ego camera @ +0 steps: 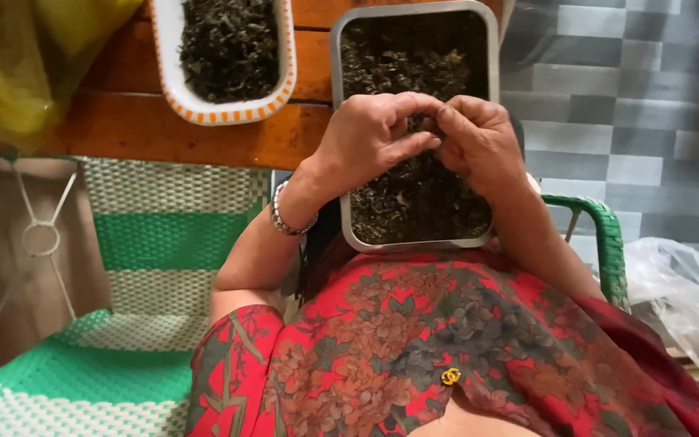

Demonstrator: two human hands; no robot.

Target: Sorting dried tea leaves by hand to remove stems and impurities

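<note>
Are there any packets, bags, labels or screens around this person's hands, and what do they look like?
No labels, signs or screens show.
Yellow plastic bag: top left corner, crumpled, translucent yellow.
Clear plastic bag: right edge, beside the green woven chair, crinkled, whitish.
Both hands, left hand and right hand, are over a metal tray of dark dried leaves, away from both bags.

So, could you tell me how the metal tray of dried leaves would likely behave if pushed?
The metal tray looks stiff, probably slides easily. It overhangs the wooden table edge, so it might tip. Its loose leaves could spill.
</note>
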